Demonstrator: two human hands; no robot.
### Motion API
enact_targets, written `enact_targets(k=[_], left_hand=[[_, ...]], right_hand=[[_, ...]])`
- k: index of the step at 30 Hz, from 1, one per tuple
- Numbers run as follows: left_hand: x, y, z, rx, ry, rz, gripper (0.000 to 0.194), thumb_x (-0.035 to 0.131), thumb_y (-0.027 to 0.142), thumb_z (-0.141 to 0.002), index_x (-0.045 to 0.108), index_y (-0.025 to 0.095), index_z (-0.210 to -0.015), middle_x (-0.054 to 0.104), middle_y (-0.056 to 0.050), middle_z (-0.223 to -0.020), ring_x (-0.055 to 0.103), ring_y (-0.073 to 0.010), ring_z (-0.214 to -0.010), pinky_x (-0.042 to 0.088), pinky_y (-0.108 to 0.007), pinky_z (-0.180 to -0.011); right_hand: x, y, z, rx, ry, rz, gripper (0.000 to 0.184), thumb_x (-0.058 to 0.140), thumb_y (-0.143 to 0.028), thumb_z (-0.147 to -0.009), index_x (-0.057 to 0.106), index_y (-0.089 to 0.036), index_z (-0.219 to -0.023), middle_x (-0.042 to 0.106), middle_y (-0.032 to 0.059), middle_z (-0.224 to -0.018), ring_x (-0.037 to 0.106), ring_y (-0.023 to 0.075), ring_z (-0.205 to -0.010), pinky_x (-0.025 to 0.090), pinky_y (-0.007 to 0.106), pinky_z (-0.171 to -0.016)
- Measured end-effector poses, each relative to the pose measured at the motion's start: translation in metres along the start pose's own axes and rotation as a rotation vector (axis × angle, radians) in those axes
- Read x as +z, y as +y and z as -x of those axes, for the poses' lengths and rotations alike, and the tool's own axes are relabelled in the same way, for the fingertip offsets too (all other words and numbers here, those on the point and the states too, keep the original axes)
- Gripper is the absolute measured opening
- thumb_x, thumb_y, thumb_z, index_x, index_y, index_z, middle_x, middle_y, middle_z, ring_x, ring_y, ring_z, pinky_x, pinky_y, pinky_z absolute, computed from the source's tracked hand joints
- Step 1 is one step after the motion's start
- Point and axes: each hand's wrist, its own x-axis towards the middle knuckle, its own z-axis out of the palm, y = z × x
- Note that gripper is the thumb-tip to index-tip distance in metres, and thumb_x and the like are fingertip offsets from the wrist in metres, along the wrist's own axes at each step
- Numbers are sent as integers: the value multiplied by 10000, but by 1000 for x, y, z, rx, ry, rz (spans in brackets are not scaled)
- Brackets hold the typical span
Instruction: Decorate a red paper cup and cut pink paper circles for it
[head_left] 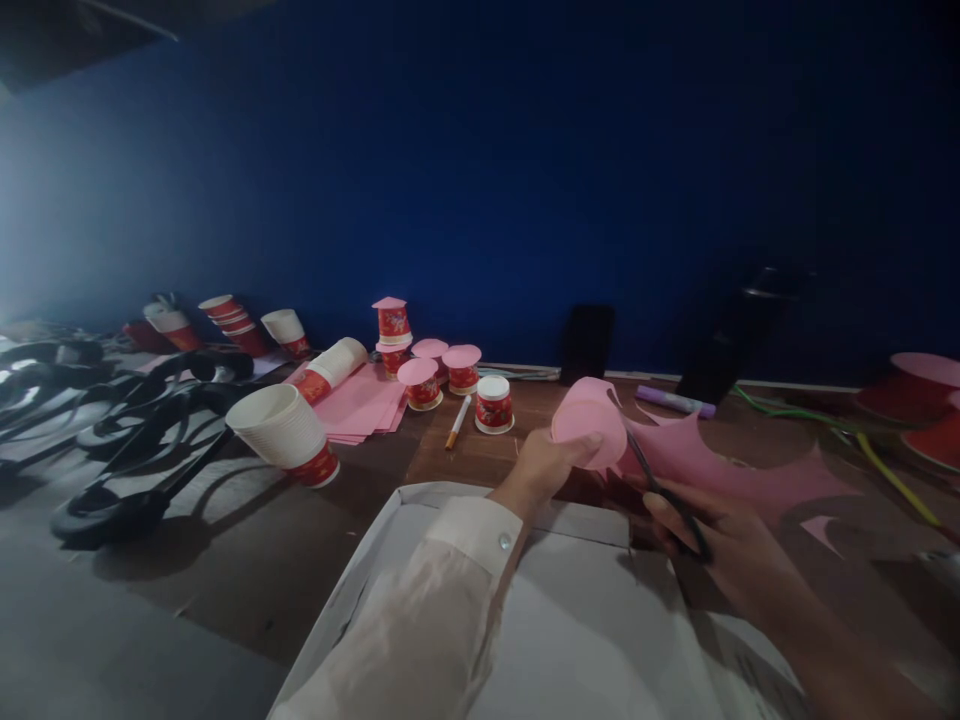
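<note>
My left hand (pixel 550 462) pinches a piece of pink paper (pixel 589 420) with a round outline on it, the thumb lying across its face. In my right hand (pixel 701 535) is a pair of dark-handled scissors (pixel 679 512), its blades against the right edge of that paper. Pink paper scraps (pixel 739 470) with curved, pointed edges lie behind the scissors. Left of the paper stands an upside-down red paper cup (pixel 494 408) with a white base. Several similar cups carry pink paper discs (pixel 418 371), and one capped cup stands on another.
Stacked white-and-red paper cups (pixel 274 425) and pink sheets (pixel 367 405) lie to the left. A brown-tipped white marker (pixel 459 422) and a purple tube (pixel 675 401) rest on the table. Black headphone-like items (pixel 112 510) crowd the far left. A white box (pixel 577 620) sits below my arms.
</note>
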Motion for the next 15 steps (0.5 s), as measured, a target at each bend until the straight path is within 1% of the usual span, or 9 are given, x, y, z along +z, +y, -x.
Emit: enact_targets(k=[4, 10, 13, 15], left_hand=[[0, 0, 0, -2, -13, -4, 380, 932, 334, -628, 816, 104, -908, 796, -160, -968, 736, -319, -964, 555, -463, -968], [-1, 2, 1, -2, 1, -51, 381, 936, 335, -629, 818, 109, -912, 796, -163, -966, 736, -316, -971, 556, -453, -970], [0, 4, 3, 9, 16, -98, 345, 913, 326, -666, 816, 106, -914, 797, -159, -963, 734, -310, -966, 555, -445, -965], [2, 4, 4, 15, 29, -114, 326, 900, 323, -683, 812, 104, -909, 797, -152, -953, 734, -298, -960, 556, -433, -960]], right_hand=[[0, -4, 2, -2, 8, 52, 659, 759, -695, -726, 814, -160, -1107, 581, -4, -589, 517, 158, -578, 424, 299, -554], [1, -5, 2, -17, -6, 52, 681, 755, -721, -716, 816, -151, -1084, 601, 11, -609, 537, 164, -588, 452, 304, -562], [0, -4, 1, -23, -7, 60, 671, 740, -723, -737, 810, -162, -1099, 612, 11, -622, 550, 166, -598, 475, 309, -583], [-2, -3, -2, -25, -45, 91, 673, 727, -736, -743, 808, -170, -1098, 623, 17, -631, 571, 180, -620, 491, 317, -601]])
